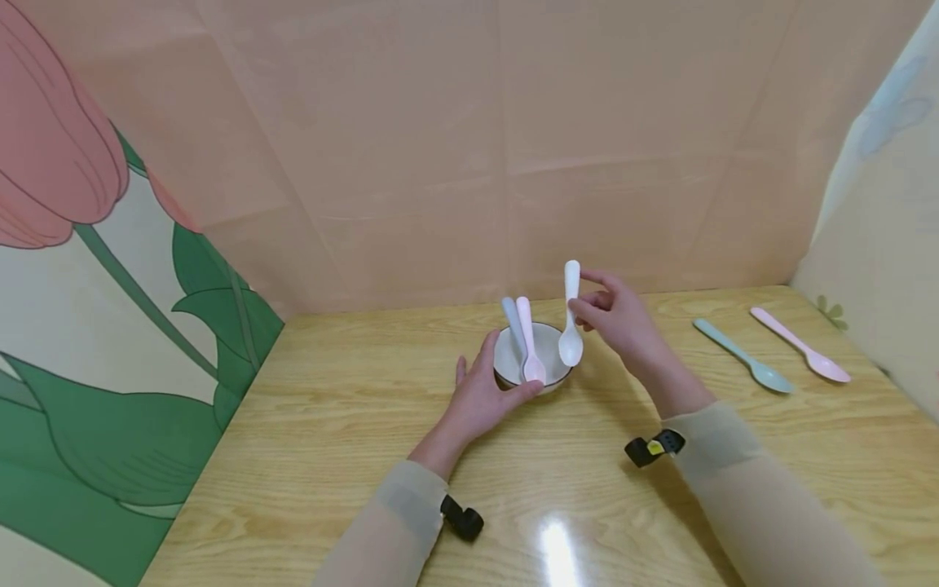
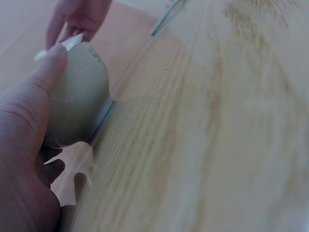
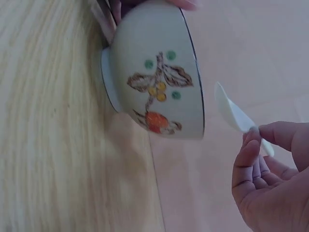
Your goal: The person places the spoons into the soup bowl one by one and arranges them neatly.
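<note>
**A:** Where are the person's hands?

**B:** Both are near the centre of the frame, above a wood-grain tabletop (image 1: 308,456). The left hand (image 1: 478,399) grips a round bowl (image 1: 550,341) from its left side, with the thumb at the near rim. The right hand (image 1: 614,316), just beside the bowl's right side, pinches a white spoon (image 1: 570,346) between thumb and fingers.

**A:** How does that spoon sit?

**B:** Its handle points up and its rounded end points down. The right wrist view shows it just above the rim, apart from the bowl.

**A:** What does the bowl contain?

**B:** Two spoons lean inside, handles up and out past the far rim: a pale pink spoon (image 1: 525,326) and, just left of it, a grey-blue spoon (image 1: 512,320). Orange fruit and brown leaves decorate the pale outer wall.

**A:** And elsewhere?

**B:** At the right of the frame, a mint-green spoon (image 1: 770,377) and a second pink spoon (image 1: 827,368) lie slanted on the tabletop, near each other. A peach backdrop (image 1: 411,163) stands behind, and a large pink tulip print (image 1: 59,122) fills the upper left.
</note>
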`<state>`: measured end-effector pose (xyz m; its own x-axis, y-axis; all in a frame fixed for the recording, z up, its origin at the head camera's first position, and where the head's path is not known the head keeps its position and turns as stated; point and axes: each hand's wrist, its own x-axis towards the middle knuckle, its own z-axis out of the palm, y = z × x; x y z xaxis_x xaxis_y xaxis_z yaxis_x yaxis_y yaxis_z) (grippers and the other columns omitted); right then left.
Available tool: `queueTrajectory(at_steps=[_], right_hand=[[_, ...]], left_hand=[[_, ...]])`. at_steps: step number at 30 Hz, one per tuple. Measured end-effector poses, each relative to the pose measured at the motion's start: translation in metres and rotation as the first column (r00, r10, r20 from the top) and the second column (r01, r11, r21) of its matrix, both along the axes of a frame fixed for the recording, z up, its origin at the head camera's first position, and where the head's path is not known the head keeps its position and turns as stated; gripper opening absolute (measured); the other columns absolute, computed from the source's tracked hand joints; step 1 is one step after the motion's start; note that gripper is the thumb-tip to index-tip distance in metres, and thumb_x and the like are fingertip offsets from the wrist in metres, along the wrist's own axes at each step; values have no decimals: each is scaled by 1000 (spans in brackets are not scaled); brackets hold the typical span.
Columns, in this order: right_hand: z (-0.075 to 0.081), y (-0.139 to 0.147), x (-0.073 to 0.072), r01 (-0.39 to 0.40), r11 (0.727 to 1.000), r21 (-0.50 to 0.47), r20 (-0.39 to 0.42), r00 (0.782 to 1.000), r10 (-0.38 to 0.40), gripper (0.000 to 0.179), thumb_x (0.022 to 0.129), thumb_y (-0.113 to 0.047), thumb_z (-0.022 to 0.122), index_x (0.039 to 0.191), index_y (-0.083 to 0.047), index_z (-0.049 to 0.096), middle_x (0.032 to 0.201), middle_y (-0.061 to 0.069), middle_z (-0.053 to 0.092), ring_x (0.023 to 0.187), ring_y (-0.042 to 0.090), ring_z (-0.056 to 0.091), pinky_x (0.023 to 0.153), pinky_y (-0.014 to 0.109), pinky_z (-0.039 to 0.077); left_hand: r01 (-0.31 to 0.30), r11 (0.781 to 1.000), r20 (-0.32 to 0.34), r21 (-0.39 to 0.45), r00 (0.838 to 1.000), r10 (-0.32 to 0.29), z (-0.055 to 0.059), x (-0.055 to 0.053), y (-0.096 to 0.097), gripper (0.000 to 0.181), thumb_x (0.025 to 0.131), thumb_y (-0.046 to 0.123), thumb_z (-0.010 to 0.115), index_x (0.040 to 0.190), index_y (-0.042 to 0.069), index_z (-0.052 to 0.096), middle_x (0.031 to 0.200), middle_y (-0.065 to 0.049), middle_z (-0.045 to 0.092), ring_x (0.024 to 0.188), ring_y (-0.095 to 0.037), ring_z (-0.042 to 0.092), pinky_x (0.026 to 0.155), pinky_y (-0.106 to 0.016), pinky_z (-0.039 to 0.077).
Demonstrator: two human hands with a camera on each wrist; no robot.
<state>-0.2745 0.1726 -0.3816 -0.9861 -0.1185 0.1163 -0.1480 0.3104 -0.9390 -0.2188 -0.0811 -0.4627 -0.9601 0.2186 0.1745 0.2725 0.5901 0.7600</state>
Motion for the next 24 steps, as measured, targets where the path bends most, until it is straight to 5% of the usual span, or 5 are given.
queueTrajectory(at_steps=[12, 24], right_hand=[[-9, -12, 2, -55, 998, -19, 2, 998, 55, 78, 110, -17, 72, 175, -17, 29, 118, 23, 75, 96, 28, 73, 90, 37, 65], [-16, -18, 5, -94, 995, 34, -44, 994, 96, 81, 109, -16, 73, 176, -23, 28, 117, 25, 76, 105, 34, 71, 86, 29, 58]], left_hand=[[0, 1000, 11, -13, 1000, 0, 0, 0, -1, 112, 93, 69, 80, 176, 23, 20, 165, -9, 53, 153, -27, 49, 134, -60, -5], [3, 1000, -1, -10, 1000, -3, 1, 1, 0, 109, 93, 70, 80, 174, 24, 22, 164, -5, 54, 151, -24, 51, 133, -62, -3]])
